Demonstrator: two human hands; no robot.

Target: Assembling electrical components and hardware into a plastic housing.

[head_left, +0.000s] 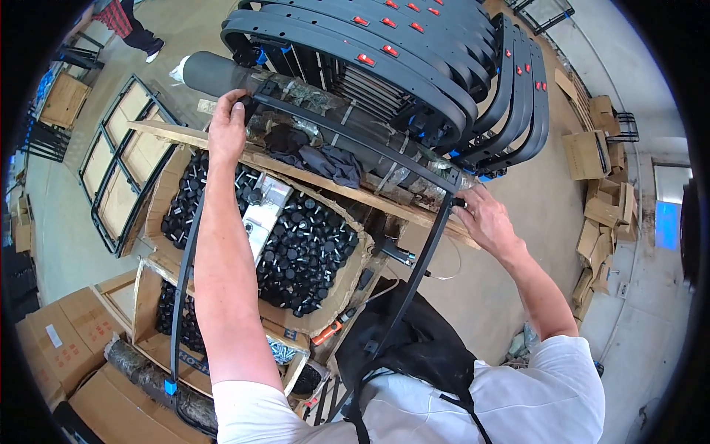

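Note:
A black metal tube frame (355,137) spans the space before me, one bar across and its side bars running back toward my body. My left hand (228,129) is closed around its far left corner, next to a dark piece partly hidden by the fingers. At the far right corner my right hand (489,222) pinches a small round black screw-in foot (459,202), mostly covered by the fingers. Below the left forearm, a cardboard box (351,277) holds many black screw-in feet (303,251) with metal threads. A silver-white box-shaped thing (265,214) lies among them.
Dark cloth (325,159) lies by a wooden beam (403,207) and wrapped rolls. Curved black frames (355,44) with red clips stand stacked beyond. An orange-handled tool (327,333) lies beside the box. Cartons (588,155) line the right wall; a person (133,26) stands far left.

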